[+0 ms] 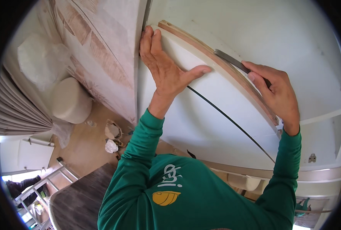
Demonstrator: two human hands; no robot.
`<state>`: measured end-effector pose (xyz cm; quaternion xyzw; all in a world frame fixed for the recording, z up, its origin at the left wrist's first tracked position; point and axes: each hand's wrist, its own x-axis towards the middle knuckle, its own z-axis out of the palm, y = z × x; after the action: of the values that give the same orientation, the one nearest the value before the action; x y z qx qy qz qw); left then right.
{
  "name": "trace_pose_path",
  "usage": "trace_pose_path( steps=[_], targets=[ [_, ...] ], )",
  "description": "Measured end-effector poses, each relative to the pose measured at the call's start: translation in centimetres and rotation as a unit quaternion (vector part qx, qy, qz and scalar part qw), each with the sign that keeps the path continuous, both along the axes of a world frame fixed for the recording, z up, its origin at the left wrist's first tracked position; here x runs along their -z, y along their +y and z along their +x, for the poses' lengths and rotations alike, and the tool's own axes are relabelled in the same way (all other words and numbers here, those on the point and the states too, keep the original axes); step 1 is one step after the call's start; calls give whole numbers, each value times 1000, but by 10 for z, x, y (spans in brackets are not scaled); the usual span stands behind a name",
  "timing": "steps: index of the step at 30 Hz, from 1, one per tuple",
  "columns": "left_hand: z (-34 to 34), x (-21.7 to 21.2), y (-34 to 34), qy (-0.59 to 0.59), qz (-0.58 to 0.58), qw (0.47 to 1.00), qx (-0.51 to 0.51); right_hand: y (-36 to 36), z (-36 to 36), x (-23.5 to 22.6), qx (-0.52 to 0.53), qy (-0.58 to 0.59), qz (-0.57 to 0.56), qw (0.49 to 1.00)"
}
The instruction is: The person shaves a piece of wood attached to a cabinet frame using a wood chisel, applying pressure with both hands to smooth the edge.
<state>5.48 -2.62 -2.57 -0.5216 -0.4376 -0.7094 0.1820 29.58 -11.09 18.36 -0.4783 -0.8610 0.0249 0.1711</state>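
Our left hand [164, 69] presses flat on the panel [201, 115]; our right hand [277, 94] grips a blade [231, 60], which could slip along the trim [220, 61] toward our thumb.

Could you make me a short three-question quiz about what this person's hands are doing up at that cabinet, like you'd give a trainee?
1. True or false: the left hand lies flat and open against the white cabinet panel.
2. What does the right hand hold? A) a paint roller B) a thin flat metal blade C) a cordless drill
3. Fill in: the metal blade rests along the curved ______ edge strip at the top of the panel.

Key
1. True; the palm and spread fingers press on the panel.
2. B; the blade sticks out past the fingers, up and to the left.
3. Wooden.
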Motion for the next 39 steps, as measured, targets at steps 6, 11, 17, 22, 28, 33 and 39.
trace_pose_path(
  steps=[6,11,17,22,28,33,39],
  targets=[
    [-2,0,-2,-3,-8,1000,5,12,-7,-2,-7,-5,-16,1000],
    [1,-3,-1,-17,16,1000,1,7,-1,-2,-18,13,-9,1000],
    [-2,-1,2,-5,19,1000,6,11,-8,2,-9,12,-6,1000],
    [-1,-1,5,-13,34,999,5,12,-10,6,-13,11,20,1000],
    [0,-2,3,-9,28,1000,5,12,-10,8,-10,6,24,1000],
    [-2,0,2,6,10,1000,13,14,-13,10,-13,9,35,999],
    [-2,-2,0,14,13,1000,15,13,-11,9,-6,-7,39,999]
  ],
)
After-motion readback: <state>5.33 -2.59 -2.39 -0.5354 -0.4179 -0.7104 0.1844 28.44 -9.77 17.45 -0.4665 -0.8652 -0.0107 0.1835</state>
